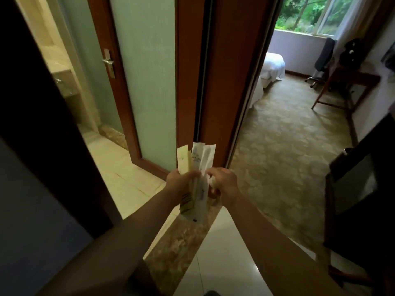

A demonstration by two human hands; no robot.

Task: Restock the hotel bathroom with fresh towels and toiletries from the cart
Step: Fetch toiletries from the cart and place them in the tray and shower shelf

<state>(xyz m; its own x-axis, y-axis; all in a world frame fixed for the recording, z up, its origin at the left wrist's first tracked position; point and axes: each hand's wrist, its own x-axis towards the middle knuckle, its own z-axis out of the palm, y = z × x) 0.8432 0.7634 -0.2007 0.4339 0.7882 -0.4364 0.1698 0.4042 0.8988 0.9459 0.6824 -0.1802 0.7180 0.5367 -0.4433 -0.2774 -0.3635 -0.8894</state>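
doorway (85, 116) to the bathroom lies open on my left. left fingers (191, 174) clench slim packets (183, 159), right fingers (211, 172) pinch the white packet (203, 155); print too blurred.

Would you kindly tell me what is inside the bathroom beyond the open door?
A counter with a tap and pale floor tiles show; the dark frame on the left covers everything else.
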